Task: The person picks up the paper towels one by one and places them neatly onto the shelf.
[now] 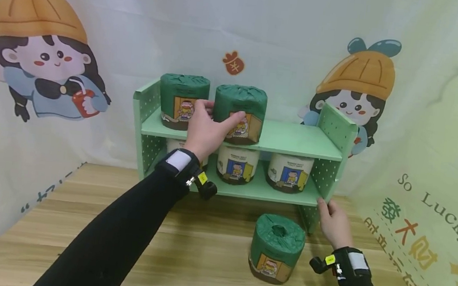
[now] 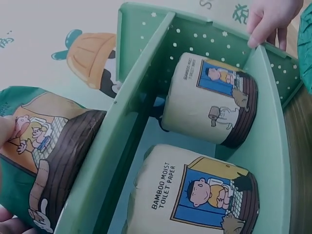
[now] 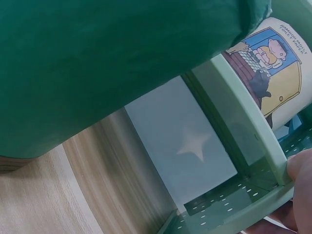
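Note:
My left hand (image 1: 207,129) grips a green-wrapped toilet paper roll (image 1: 241,98) at the middle of the upper shelf, thumb across its front and fingers at its left side. Another green toilet paper roll (image 1: 184,92) stands at the left end of that shelf. My right hand (image 1: 335,223) holds the right side panel of the green shelf rack (image 1: 296,138) near the lower board; the right wrist view shows the thumb (image 3: 300,165) on the panel edge. A third green roll (image 1: 276,248) stands on the table in front of the rack.
Cream toilet paper rolls line the lower shelf: one in the middle (image 1: 237,165), one at the right (image 1: 290,172), and one at the left, partly hidden by my left arm. The rack stands on a wooden table (image 1: 215,276) before a printed cloth backdrop (image 1: 140,26).

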`<state>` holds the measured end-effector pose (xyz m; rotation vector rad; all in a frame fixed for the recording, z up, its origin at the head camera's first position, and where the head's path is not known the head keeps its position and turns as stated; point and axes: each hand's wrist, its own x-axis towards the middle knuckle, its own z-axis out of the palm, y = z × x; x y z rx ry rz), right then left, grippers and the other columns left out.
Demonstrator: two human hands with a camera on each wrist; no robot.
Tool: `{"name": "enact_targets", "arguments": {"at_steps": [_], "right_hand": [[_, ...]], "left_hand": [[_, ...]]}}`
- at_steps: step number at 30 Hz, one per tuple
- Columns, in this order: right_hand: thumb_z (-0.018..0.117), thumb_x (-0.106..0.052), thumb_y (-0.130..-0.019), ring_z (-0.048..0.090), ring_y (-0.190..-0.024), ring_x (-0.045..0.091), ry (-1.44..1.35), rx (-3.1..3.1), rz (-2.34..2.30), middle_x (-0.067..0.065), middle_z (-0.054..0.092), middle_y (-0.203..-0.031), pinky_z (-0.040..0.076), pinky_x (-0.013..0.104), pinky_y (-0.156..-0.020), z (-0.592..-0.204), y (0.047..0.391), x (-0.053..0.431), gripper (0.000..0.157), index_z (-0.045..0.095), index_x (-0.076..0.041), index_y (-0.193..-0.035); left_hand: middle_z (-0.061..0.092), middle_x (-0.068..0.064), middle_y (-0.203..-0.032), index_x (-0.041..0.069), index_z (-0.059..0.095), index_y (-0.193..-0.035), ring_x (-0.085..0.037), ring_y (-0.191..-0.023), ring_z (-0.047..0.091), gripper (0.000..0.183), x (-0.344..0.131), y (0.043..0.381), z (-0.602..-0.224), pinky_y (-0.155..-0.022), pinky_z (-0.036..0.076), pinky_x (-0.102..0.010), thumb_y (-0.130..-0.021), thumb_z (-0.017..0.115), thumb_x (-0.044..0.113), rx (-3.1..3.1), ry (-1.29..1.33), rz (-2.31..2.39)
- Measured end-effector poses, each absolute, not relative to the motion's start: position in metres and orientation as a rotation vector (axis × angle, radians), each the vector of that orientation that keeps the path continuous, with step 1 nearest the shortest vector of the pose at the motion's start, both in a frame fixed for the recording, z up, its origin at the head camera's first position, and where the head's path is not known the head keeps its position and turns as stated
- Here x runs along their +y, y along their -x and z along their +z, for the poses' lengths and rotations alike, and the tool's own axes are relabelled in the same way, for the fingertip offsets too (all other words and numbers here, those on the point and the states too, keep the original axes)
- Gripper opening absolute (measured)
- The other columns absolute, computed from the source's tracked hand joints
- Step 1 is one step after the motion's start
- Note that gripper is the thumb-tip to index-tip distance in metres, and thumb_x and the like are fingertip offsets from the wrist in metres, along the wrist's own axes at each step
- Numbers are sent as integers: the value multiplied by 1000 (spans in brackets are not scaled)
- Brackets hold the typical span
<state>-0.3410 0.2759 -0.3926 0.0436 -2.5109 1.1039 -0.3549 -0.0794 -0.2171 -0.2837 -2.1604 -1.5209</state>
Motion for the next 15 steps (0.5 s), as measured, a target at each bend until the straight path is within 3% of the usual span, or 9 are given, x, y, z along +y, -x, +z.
{"name": "enact_targets", "arguments": {"at_steps": [6, 15], "right_hand": [[37, -40, -109, 55, -75, 28, -39, -2514, 1123, 21, 64, -93, 44, 33, -56, -392, 340, 276, 51, 59, 0, -130], [37, -40, -109, 53, -71, 28, -44, -2504, 1110, 19, 61, -86, 42, 33, -53, -390, 340, 276, 50, 60, 0, -128]], "left_hand": [[47, -11, -129, 8, 36, -141, -19, -113, 47, 83, -75, 362, -215, -89, 49, -40, -85, 70, 59, -2201, 249, -1437], [43, -12, -146, 1, 41, -147, -22, -130, 39, 82, -69, 371, -210, -104, 42, -39, -91, 65, 56, -2250, 197, -1279]]}}
